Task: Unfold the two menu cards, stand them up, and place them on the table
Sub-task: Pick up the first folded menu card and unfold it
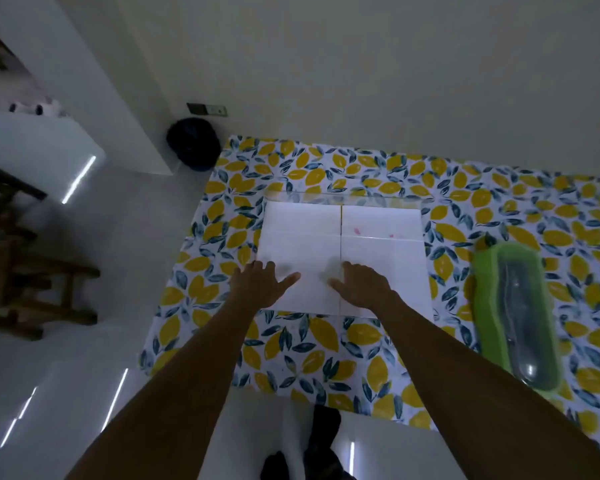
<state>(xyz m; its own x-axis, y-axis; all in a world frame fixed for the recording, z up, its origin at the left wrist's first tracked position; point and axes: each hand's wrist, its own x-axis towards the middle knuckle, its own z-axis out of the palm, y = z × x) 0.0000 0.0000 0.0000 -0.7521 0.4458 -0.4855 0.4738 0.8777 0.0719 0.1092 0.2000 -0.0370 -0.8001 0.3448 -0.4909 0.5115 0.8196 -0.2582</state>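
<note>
Two white menu cards lie flat and side by side on the lemon-print table (291,351). The left card (302,237) and the right card (381,251) meet at a dark seam down the middle. A clear plastic edge shows along their far side. My left hand (260,284) rests palm down on the near left corner of the left card, fingers spread. Spread the same way, my right hand (361,284) presses on the near edge of the right card. Neither hand grips anything.
A green tray with a clear lid (513,317) lies on the table to the right of the cards. A dark round bin (193,143) stands on the floor beyond the table's left corner. A wooden chair (39,282) is at the far left.
</note>
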